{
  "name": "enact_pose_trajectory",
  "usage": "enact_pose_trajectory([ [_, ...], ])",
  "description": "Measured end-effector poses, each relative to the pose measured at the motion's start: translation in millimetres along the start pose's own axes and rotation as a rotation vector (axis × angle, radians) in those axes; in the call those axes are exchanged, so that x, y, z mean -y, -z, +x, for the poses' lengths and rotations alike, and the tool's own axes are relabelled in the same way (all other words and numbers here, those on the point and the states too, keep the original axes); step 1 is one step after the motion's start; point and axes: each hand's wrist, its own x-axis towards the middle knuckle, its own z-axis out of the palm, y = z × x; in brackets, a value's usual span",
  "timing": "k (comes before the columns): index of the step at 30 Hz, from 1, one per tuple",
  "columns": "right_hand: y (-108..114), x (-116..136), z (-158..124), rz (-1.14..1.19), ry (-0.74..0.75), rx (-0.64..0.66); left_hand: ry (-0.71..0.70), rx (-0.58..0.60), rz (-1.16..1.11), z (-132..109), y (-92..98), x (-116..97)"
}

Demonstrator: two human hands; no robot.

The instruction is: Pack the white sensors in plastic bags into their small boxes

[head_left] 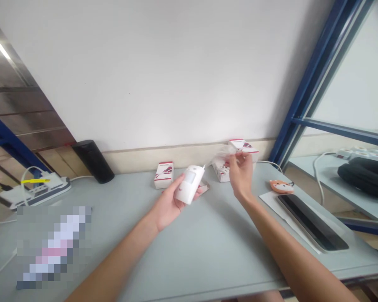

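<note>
My left hand [169, 205] is closed around a white motion sensor [189, 184] with a grey lens window and a short antenna at its top corner, held tilted above the table. Farther right, my right hand [241, 172] pinches a thin clear plastic bag [222, 154], which partly covers the boxes behind it. One white and red box [222, 171] lies beneath the bag and another box [244, 145] sits behind my right fingers. A third small box [164, 175] stands left of the sensor. Part of an open box flap [204, 188] shows behind my left fingers.
A black cylinder [94, 161] and a white power strip [39, 192] with cables are at the left, near a pixelated patch [53, 251]. At the right lie a phone [311, 221], white paper [271, 202] and an orange fox-like item [282, 186]. A wall [176, 75] closes off the back.
</note>
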Motion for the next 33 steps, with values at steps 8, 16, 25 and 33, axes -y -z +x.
enact_pose_trajectory([
  [8,-10,-27,-18,-0.459,0.015,0.446,-0.213,-0.191,-0.018,11,5.3,-8],
  [16,-5,-28,-14,-0.662,0.252,0.364,-0.401,-0.290,0.141,14,9.7,-2],
  [25,-7,-1,-20,-0.336,0.067,0.312,-0.356,-0.200,0.290,12,10.3,3],
  [33,-6,27,-26,0.002,-0.214,0.778,-0.441,-0.146,0.505,8,8.9,13],
])
